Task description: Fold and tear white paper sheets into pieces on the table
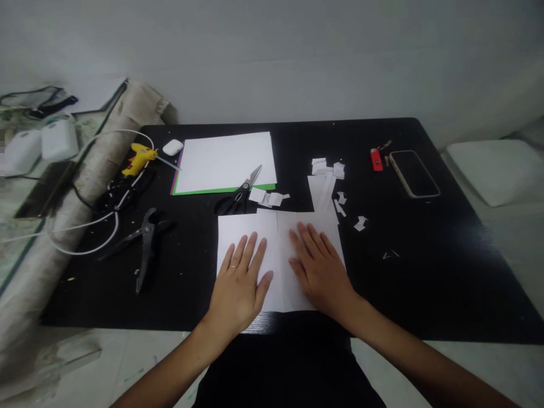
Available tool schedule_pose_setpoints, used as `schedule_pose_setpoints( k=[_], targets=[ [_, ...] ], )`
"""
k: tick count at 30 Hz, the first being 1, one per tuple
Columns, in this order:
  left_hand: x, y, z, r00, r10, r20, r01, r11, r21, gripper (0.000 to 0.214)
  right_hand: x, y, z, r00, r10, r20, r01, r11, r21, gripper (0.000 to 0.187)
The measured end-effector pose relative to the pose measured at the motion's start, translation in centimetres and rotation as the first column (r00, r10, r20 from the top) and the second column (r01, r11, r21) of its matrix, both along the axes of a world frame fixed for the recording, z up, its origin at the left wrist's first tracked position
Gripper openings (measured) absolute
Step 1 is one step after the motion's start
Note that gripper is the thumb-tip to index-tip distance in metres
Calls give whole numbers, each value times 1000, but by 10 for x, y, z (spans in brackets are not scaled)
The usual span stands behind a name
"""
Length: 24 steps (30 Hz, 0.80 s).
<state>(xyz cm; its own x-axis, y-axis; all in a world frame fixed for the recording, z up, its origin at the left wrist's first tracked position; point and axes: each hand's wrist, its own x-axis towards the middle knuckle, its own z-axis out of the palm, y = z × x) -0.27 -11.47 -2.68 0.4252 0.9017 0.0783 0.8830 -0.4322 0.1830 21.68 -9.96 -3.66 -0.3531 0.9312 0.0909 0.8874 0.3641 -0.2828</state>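
Note:
A white sheet of paper [278, 238] with a centre crease lies on the black table [446, 266] near its front edge. My left hand [240, 283] rests flat on the sheet's left half, fingers stretched out, a ring on one finger. My right hand [318, 266] lies flat on the right half, fingers together and extended. Neither hand holds anything. Black-handled scissors [240, 195] lie just beyond the sheet, and small white paper scraps [327, 173] are scattered behind and to the right.
A stack of white and coloured paper [225, 161] sits at the back. A yellow glue gun [138, 158], white earbud case [172, 147], black pliers [144, 241] and white cable [85, 226] lie left. A red lighter [376, 160] and phone [414, 173] lie right.

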Motion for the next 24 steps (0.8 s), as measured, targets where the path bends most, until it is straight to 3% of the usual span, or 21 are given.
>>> schedule_pose_setpoints(
  k=[24],
  targets=[
    [0, 0, 1, 999, -4, -40, 5, 1000, 19, 65, 0, -1, 2, 1000, -16, 10, 16, 1000, -2, 56]
  ],
)
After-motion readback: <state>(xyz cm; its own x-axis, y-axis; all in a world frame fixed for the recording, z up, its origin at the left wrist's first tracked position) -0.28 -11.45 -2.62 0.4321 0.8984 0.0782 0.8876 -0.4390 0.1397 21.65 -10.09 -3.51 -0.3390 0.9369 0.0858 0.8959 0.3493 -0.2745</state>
